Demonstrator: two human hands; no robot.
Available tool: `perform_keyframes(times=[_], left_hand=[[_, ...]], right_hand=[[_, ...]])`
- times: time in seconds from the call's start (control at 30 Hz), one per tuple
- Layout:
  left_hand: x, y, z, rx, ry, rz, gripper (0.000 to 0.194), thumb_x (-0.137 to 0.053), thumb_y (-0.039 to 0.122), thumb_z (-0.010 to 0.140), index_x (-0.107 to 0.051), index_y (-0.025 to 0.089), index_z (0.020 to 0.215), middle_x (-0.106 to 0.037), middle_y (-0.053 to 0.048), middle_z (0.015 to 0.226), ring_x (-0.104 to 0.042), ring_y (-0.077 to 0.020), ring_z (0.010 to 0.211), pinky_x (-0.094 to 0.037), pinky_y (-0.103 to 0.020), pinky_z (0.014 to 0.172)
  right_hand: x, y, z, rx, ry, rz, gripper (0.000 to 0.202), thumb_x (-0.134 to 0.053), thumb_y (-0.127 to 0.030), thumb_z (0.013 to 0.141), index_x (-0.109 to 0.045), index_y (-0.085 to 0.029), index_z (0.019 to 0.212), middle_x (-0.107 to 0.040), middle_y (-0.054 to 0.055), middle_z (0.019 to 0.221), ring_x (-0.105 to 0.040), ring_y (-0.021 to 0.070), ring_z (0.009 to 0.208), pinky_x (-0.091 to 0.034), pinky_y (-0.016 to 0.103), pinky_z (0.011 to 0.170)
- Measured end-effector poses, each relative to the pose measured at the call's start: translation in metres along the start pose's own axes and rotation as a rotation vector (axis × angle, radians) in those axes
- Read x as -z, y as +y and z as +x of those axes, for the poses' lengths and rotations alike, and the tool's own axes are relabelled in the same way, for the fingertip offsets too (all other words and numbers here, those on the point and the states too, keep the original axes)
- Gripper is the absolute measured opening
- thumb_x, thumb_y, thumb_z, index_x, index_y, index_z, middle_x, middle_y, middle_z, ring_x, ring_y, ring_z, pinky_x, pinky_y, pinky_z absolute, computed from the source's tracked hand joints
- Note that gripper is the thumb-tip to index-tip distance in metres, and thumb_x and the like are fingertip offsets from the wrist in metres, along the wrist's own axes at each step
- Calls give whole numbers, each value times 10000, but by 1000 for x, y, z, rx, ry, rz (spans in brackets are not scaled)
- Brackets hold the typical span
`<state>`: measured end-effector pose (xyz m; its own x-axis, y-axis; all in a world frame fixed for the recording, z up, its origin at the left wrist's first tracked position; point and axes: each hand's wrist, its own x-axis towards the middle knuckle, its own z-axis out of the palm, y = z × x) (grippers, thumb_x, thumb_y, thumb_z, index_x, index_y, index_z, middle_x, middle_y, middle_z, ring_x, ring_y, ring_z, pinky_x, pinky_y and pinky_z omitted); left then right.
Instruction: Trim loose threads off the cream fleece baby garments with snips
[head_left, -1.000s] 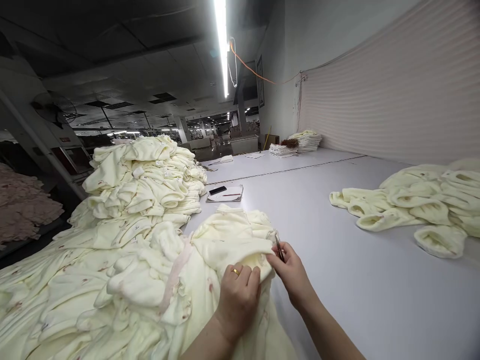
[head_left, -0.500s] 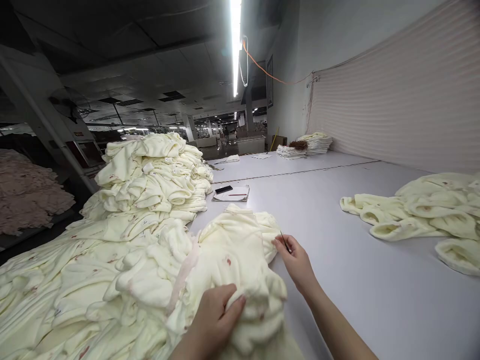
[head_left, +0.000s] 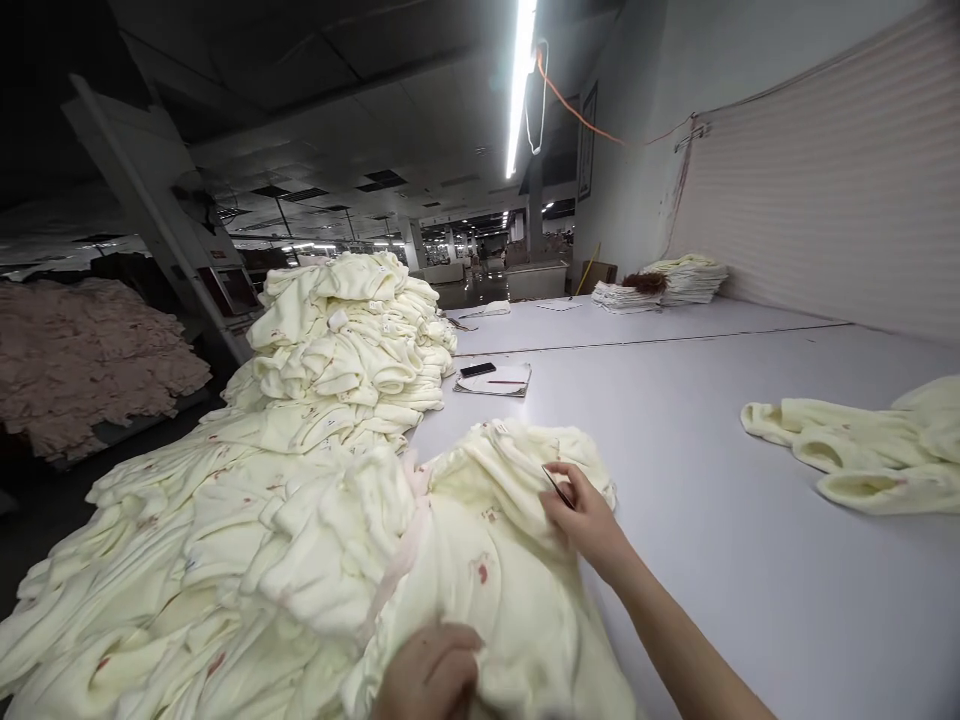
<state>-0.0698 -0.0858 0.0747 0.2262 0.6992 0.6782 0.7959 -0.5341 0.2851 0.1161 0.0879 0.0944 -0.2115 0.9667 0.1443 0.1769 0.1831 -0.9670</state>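
Right hand [head_left: 589, 520] grips what may be snips [head_left: 558, 488]; left hand [head_left: 429, 670] on garment [head_left: 525, 570], grip unclear; best hold fabric taut, tips clear.

The cream-yellow garment [head_left: 525, 600], soft and fleecy with small reddish motifs, lies rumpled beneath the right grip [head_left: 589, 520] and extends down beside the left grip [head_left: 431, 672], its folds loose. The slim, dark, pointed tool [head_left: 558, 488] sits in the right grip, tilted, its tip rising up and left past the fingers, over the cloth.
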Motion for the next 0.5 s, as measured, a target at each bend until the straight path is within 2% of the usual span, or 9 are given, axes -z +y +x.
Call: perform_keyframes(times=[0.03, 0.1, 0.13, 0.23, 0.27, 0.3, 0.43, 0.5], left_hand=[[8, -1, 4, -13, 46, 41, 180, -370, 101, 879, -524, 188, 846, -603, -74, 907, -571, -147, 765, -479, -243, 680], [22, -3, 13, -60, 117, 154, 186, -406, 39, 836, -537, 168, 860, -558, -88, 928, -548, -153, 801, -483, -246, 686], [27, -2, 19, -86, 130, 209, 195, -423, 18, 817, -544, 165, 858, -543, -81, 911, -536, -148, 784, -480, -241, 667], [32, 4, 32, -133, 127, 298, 207, -453, 1, 794, -555, 172, 849, -522, -50, 843, -507, -138, 727, -468, -240, 626], [31, 7, 35, -133, 118, 300, 209, -453, 2, 793, -553, 177, 850, -523, -47, 837, -507, -139, 725, -469, -245, 628], [30, 10, 37, -129, 107, 294, 210, -452, 3, 792, -549, 181, 848, -524, -45, 835, -507, -139, 725, -469, -246, 630], [25, 17, 36, -53, 101, 212, 203, -445, 1, 792, -507, 192, 823, -494, -34, 812, -501, -136, 725, -463, -230, 630], [24, 17, 33, 1, 82, 139, 199, -436, 0, 796, -476, 193, 819, -474, -28, 805, -498, -135, 732, -459, -231, 641]], right_hand=[[2, 1, -17, 12, -54, -1, 270, -547, -354, 783, -581, -234, 1022, -450, -74, 579, -467, 131, 544, -390, 245, 534], [6, 2, -52, 77, -258, -60, 265, -514, -331, 818, -603, -242, 1052, -534, -41, 637, -517, 144, 588, -420, 249, 551], [8, 2, -67, 119, -293, -124, 284, -523, -306, 814, -610, -262, 1081, -596, -14, 744, -556, 158, 648, -445, 262, 588], [10, -8, -96, 252, -100, -226, 387, -538, -277, 816, -563, -314, 1200, -606, 45, 1018, -601, 195, 794, -487, 292, 651], [9, -15, -99, 293, -55, -202, 373, -539, -283, 826, -563, -314, 1197, -599, 53, 1012, -600, 197, 796, -491, 288, 643], [7, -22, -99, 322, -62, -157, 335, -540, -294, 839, -574, -308, 1172, -599, 53, 969, -596, 192, 774, -490, 279, 625], [-13, -44, -92, 376, -278, 10, 190, -579, -316, 846, -634, -263, 1020, -593, 31, 834, -567, 169, 718, -470, 263, 624], [-24, -46, -88, 406, -317, 38, 129, -560, -311, 857, -650, -224, 887, -591, 33, 798, -558, 171, 723, -452, 271, 646]])
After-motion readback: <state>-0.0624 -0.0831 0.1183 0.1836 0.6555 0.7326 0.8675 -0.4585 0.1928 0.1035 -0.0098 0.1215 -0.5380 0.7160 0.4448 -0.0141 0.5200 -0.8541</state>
